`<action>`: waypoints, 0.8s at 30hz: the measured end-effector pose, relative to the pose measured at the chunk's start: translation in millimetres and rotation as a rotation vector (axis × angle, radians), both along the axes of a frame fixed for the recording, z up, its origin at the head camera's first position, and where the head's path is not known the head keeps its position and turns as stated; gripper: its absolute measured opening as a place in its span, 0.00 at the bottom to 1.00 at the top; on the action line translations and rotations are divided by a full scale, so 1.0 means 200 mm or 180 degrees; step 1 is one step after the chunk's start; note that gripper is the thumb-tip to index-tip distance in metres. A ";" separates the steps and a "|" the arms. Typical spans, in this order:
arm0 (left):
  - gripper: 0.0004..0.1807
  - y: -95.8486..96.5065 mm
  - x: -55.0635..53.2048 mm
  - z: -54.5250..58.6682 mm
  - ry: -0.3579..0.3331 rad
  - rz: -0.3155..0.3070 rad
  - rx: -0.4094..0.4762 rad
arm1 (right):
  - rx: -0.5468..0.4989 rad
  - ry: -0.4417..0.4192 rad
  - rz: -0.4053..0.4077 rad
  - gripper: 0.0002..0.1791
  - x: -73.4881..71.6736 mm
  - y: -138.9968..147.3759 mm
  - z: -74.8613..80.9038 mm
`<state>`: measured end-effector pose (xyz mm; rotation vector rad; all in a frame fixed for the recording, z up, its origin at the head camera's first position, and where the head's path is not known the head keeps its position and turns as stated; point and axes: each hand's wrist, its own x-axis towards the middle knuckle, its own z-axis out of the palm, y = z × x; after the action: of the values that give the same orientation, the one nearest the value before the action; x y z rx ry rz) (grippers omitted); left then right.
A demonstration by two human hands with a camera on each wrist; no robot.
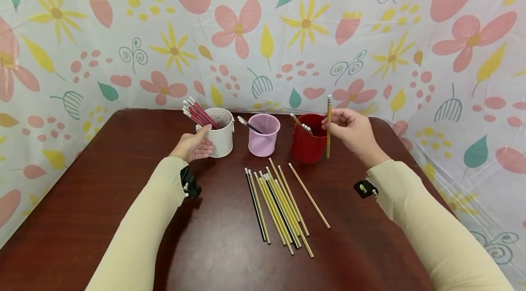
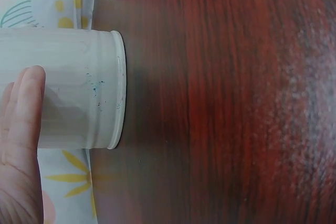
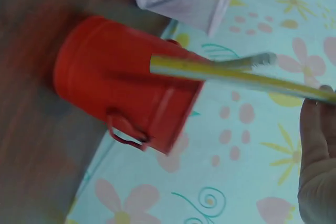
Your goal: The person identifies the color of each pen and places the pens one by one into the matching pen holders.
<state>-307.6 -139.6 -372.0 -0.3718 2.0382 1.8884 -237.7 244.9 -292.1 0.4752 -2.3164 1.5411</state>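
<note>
My left hand (image 1: pixel 192 145) lies against the side of a white metal bucket (image 1: pixel 222 138), its fingers fairly straight and its thumb near the rim. Several dark pink pencils (image 1: pixel 199 112) lean in that bucket, eraser ends up. With thumb and fingertips, my right hand (image 1: pixel 355 131) pinches a yellow pencil (image 1: pixel 328 122), held upright at the right side of a red bucket (image 1: pixel 306 147). In the right wrist view this pencil (image 3: pixel 236 80) overlaps the red bucket (image 3: pixel 126 77). A few pencils with white erasers (image 1: pixel 302 125) stand inside the red bucket.
Between the two buckets stands a pink mesh cup (image 1: pixel 263 140) with dark pencils (image 1: pixel 248 124) leaning in it. Yellow and black pencils (image 1: pixel 279 208) lie in a loose bunch on the brown table (image 1: pixel 102 199), one pencil (image 1: pixel 308 194) apart at right. A flowered cloth (image 1: pixel 263 30) hangs behind.
</note>
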 end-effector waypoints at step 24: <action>0.37 0.01 0.02 -0.03 0.0143 0.0139 0.0079 | -0.0296 0.0169 -0.0631 0.08 -0.22 -0.05 -0.08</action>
<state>-304.1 -138.0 -377.4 -0.3737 2.0490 1.9630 -281.8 235.5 -308.1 0.2516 -2.1682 1.5137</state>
